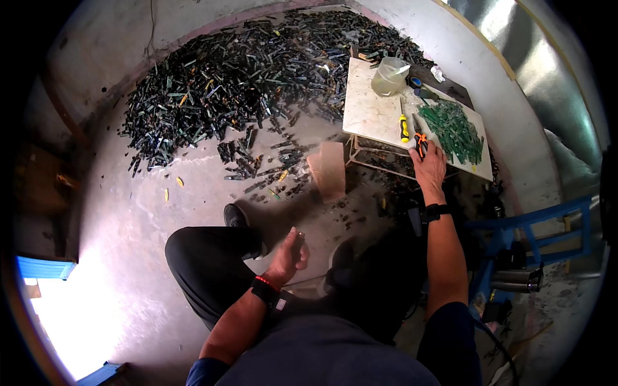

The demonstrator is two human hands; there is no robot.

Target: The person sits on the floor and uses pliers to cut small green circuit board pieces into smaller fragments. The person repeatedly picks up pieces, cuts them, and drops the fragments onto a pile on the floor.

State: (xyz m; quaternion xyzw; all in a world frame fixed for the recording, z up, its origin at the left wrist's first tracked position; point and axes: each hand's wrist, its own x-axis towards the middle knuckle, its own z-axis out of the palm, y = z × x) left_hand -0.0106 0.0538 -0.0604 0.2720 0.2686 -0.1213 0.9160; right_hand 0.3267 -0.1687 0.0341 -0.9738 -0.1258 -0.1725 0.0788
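My right hand is at the near edge of a white board tabletop. Its fingers are on the orange-and-black handles of long-nose pliers, whose jaws point away from me. Left of the pliers lies a screwdriver with a yellow-and-black handle. Right of them spreads a heap of flat green strips, likely circuit-board pieces. Over the floor between my knees, my left hand is curled, with a small piece at its thumb and fingertip; what it is cannot be made out.
A translucent plastic jug stands on the board's far part. Behind sprawls a large pile of dark narrow parts, some scattered nearer. Cardboard lies before the table. To my right are a blue chair and a metal cylinder.
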